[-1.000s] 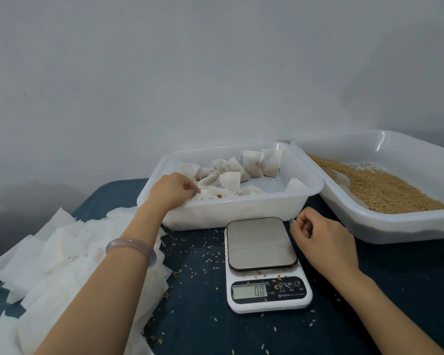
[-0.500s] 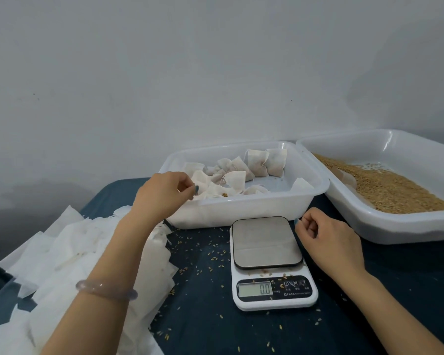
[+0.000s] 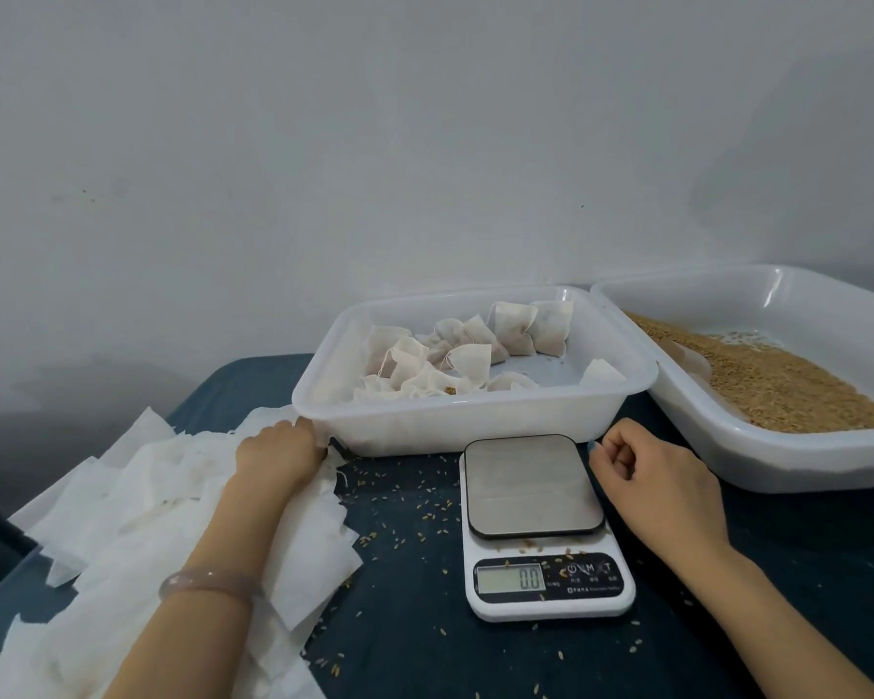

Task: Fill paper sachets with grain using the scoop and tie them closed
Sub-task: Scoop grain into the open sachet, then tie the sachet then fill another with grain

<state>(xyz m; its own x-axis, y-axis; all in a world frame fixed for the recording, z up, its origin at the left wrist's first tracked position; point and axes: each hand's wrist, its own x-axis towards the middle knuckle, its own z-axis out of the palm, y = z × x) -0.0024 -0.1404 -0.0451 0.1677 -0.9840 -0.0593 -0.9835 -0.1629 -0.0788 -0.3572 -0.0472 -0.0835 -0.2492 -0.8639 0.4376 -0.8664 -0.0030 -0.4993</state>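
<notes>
Head cam: a bunch of tied sachets (image 3: 468,355) already sat in the middle tray (image 3: 475,401), so a decent batch looked done. A big pile of empty sachets (image 3: 147,496) was waiting on the left though. Left hand (image 3: 278,449) was down on that pile by the tray corner with its fingers hidden, so I couldn't tell if it had one pinched. Right hand (image 3: 662,476) rested loosely curled and holding nothing, beside the zeroed scale (image 3: 546,547). Grain (image 3: 778,380) was in the right-side tray.

We note the left hand (image 3: 278,449) well left of the scale (image 3: 533,484), palm down, fingertips hidden; the right hand (image 3: 652,471) just right of it, loosely curled.
</notes>
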